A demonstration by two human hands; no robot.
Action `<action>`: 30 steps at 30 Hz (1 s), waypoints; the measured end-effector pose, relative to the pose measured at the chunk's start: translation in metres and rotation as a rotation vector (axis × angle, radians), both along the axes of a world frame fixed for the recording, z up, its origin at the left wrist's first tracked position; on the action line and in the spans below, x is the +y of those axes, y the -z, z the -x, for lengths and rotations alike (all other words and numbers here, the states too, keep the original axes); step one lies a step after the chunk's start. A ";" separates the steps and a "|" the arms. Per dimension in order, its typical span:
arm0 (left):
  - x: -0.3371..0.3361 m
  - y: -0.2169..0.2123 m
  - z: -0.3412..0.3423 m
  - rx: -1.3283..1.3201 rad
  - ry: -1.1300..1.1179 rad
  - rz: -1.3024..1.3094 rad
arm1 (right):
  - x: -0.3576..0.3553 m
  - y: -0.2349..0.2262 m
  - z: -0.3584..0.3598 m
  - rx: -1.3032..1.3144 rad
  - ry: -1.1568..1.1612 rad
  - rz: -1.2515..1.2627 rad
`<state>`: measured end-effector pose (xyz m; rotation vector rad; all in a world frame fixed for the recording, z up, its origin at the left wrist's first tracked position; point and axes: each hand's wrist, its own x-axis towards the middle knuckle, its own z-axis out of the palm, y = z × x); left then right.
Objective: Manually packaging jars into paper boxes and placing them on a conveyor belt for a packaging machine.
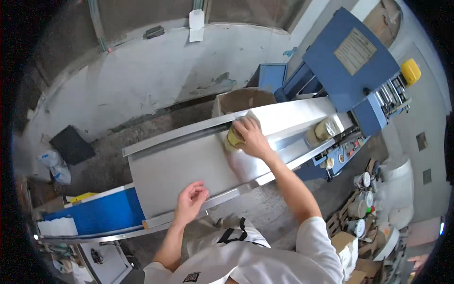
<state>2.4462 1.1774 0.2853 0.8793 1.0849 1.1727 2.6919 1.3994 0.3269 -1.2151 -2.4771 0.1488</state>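
My right hand (250,137) reaches over the metal work surface (175,163) and is closed around a rounded yellowish pack (233,138) near the far rail. The fingers cover its top, and its label cannot be made out. Above the near rail, my left hand (191,198) hovers with loosely bent fingers and nothing in it. Farther right, a second yellowish pack (325,129) in shiny clear film lies in the metal channel, close to the blue machine (347,57).
A blue conveyor belt (104,213) adjoins the surface on the left. Raised metal rails border both long sides. Behind the far rail stands an open cardboard box (243,100). Buckets (363,180) and cartons crowd the floor at right. A dark panel (72,146) lies by the wall.
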 end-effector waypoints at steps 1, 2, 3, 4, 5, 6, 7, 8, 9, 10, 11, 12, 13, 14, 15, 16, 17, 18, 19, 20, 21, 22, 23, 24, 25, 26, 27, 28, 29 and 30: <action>0.007 -0.003 0.003 0.029 -0.010 -0.023 | 0.011 0.001 -0.002 -0.141 -0.013 -0.010; 0.016 -0.005 0.006 0.062 -0.022 -0.048 | 0.016 0.002 0.002 -0.152 -0.030 -0.005; 0.022 -0.007 0.007 0.043 -0.096 -0.058 | 0.020 0.002 0.004 -0.212 -0.034 -0.020; 0.031 -0.005 0.012 0.053 -0.148 -0.029 | 0.024 0.002 0.004 -0.268 -0.037 -0.035; 0.041 -0.004 0.015 0.064 -0.208 0.000 | 0.027 -0.001 0.005 -0.301 -0.080 -0.024; 0.058 -0.018 0.013 0.067 -0.269 0.080 | 0.027 0.001 0.003 -0.296 -0.093 -0.047; 0.077 -0.020 0.008 0.103 -0.308 0.062 | 0.021 0.004 0.001 -0.288 -0.105 -0.069; 0.095 -0.022 0.006 0.149 -0.355 0.047 | 0.008 0.003 0.001 -0.328 -0.113 -0.079; 0.113 -0.007 0.002 0.226 -0.373 -0.061 | -0.012 -0.007 0.002 -0.261 -0.138 -0.004; 0.130 -0.002 -0.012 0.215 -0.318 -0.022 | -0.028 -0.010 -0.002 -0.195 -0.157 0.072; 0.152 -0.002 -0.034 0.203 -0.258 0.010 | -0.036 -0.004 -0.014 -0.143 -0.217 0.117; 0.172 0.001 -0.056 0.252 -0.158 0.058 | -0.043 0.004 -0.025 -0.089 -0.284 0.171; 0.188 0.002 -0.081 0.301 -0.056 0.112 | -0.050 0.002 -0.036 -0.053 -0.350 0.206; 0.205 0.010 -0.106 0.302 -0.041 0.131 | -0.050 -0.002 -0.046 -0.017 -0.414 0.235; 0.219 0.015 -0.127 0.306 -0.014 0.152 | -0.050 -0.004 -0.056 0.005 -0.447 0.337; 0.232 0.012 -0.144 0.389 -0.039 0.145 | -0.051 0.000 -0.063 0.031 -0.466 0.328; 0.248 0.010 -0.158 0.467 -0.063 0.129 | -0.045 0.005 -0.070 0.051 -0.484 0.311; 0.257 0.002 -0.170 0.546 -0.095 0.160 | -0.040 0.004 -0.080 0.078 -0.525 0.366; 0.266 -0.005 -0.182 0.574 -0.104 0.179 | -0.034 0.007 -0.092 0.107 -0.542 0.376; 0.276 -0.016 -0.195 0.656 -0.138 0.158 | -0.029 0.007 -0.102 0.217 -0.589 0.417; 0.283 -0.022 -0.206 0.736 -0.170 0.135 | -0.024 0.007 -0.112 0.326 -0.634 0.457; 0.288 -0.022 -0.213 0.836 -0.195 0.118 | -0.019 0.005 -0.127 0.316 -0.639 0.460; 0.289 -0.027 -0.224 0.847 -0.194 0.126 | -0.014 0.004 -0.141 0.328 -0.643 0.465; 0.286 -0.033 -0.235 1.021 -0.242 0.164 | -0.009 0.005 -0.154 0.347 -0.633 0.498; 0.285 -0.039 -0.245 1.193 -0.289 0.200 | -0.005 0.006 -0.166 0.365 -0.622 0.530; 0.284 -0.050 -0.252 1.200 -0.286 0.201 | 0.001 0.006 -0.178 0.373 -0.622 0.531; 0.282 -0.060 -0.256 1.206 -0.255 0.204 | 0.004 0.008 -0.188 0.380 -0.596 0.538; 0.281 -0.064 -0.258 1.210 -0.224 0.206 | 0.007 0.010 -0.196 0.386 -0.569 0.545; 0.282 -0.064 -0.261 1.213 -0.227 0.210 | 0.009 0.012 -0.201 0.373 -0.534 0.522; 0.284 -0.062 -0.262 1.208 -0.229 0.200 | 0.009 0.013 -0.206 0.373 -0.538 0.523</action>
